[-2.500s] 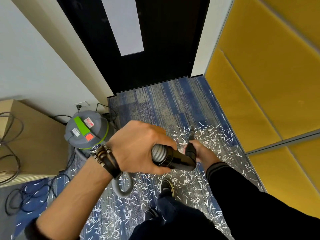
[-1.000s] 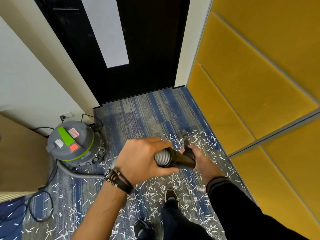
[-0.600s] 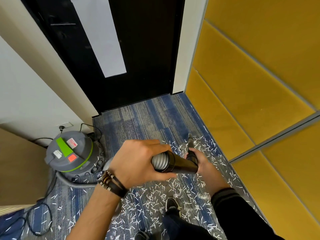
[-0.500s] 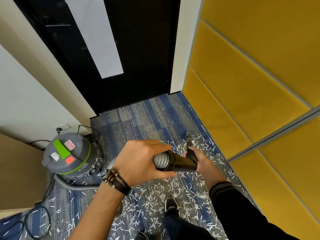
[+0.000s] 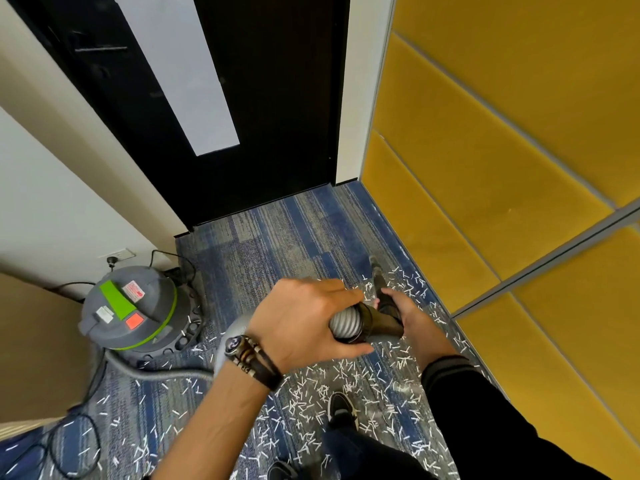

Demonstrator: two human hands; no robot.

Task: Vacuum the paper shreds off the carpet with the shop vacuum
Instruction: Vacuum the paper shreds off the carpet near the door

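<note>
Your left hand (image 5: 304, 322) is out front, fingers (image 5: 329, 289) curled over the ribbed hose (image 5: 344, 324), thumb underneath, forearm bare with bands (image 5: 252, 358) at the wrist. Your right hand (image 5: 407, 311), in a black sleeve (image 5: 467, 393), grips the wand (image 5: 379, 282) just past it.

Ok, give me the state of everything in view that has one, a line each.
Black door: shut.
Grey-and-green shop vacuum: upright, plugged into the wall socket; running or not, cannot tell.
Grey ribbed hose: gripped by left hand.
Black nozzle: held by right hand, tip down at the carpet.
White paper shreds: scattered on carpet, uncollected near the feet.
</note>
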